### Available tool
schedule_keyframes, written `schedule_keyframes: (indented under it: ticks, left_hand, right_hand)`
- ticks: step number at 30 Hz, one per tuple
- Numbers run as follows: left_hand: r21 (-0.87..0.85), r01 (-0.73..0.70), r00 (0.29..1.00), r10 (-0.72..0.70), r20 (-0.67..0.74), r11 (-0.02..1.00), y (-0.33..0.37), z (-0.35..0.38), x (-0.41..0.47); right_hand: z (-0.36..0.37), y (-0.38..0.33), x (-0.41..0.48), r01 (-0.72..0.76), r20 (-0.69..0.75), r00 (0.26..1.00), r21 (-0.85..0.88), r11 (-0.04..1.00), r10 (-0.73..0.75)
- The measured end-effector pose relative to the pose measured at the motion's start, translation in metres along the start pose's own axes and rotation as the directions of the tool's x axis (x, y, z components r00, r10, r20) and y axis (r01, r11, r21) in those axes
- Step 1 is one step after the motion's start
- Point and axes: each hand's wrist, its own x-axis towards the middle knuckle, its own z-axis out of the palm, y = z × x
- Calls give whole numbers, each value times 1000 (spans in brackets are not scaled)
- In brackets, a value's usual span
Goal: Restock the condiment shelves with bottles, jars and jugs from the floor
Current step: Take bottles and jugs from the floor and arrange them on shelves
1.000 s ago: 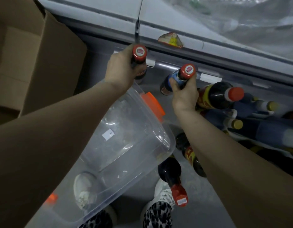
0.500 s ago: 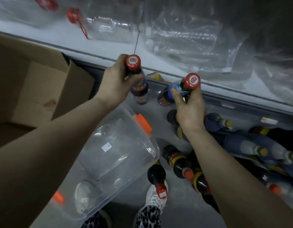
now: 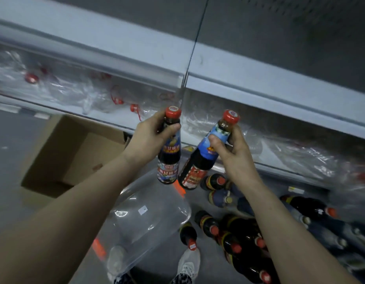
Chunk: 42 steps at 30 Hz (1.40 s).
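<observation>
Now you hold two dark sauce bottles, one in each hand, raised in front of the lower shelf [image 3: 108, 117]. Your left hand [image 3: 146, 140] is curled round the neck of the left bottle [image 3: 168, 160], thumb across it just under the red cap, and the bottle hangs nearly upright. Your right hand [image 3: 234, 154] pinches the neck of the right bottle [image 3: 198, 162], which tilts with its base toward the left one; whether the two bases touch is unclear.

Two shelf edges cross the view, the upper shelf [image 3: 259, 87] farther off. On the lower one lie crumpled clear plastic jugs [image 3: 79, 91] with red caps, too blurred to count.

On the floor there is one open cardboard box [image 3: 60, 158] at the left and one clear tub [image 3: 150, 216] near you. At the right is a heap of floor bottles [image 3: 245, 238], more than six, the far-right ones smeared. One white shoe [image 3: 187, 263] shows near; the other is dim behind the tub.
</observation>
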Motion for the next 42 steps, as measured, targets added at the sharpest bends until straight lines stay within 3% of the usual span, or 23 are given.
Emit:
schedule_keyframes:
  ticks: [9, 17, 23, 29, 33, 42]
  left_hand:
    - [-70, -111, 994, 111, -9, 991, 149, -64, -71]
    - [-88, -233, 964, 218, -151, 968, 275, -136, -146]
    - [-87, -353, 909, 319, -267, 932, 365, -187, -195]
    - [-35, -448, 835, 404, -373, 893, 447, -238, -233]
    - [-44, -476, 808, 417, -416, 879, 480, -268, -248]
    - [-67, -548, 767, 469, -437, 834, 493, -350, -264]
  right_hand:
    - [-3, -168, -58, 142, 84, 986, 32, 989, -145]
    - [-18, -328, -107, 337, 139, 932, 14, 941, -336]
    - [-26, -438, -137, 481, 171, 861, 34, 876, -479]
    - [-32, -533, -155, 529, 155, 822, 152, 835, -548]
    - [-32, -578, -165, 563, 200, 774, 217, 797, -601]
    - [25, -645, -180, 612, 264, 738, 122, 781, -620]
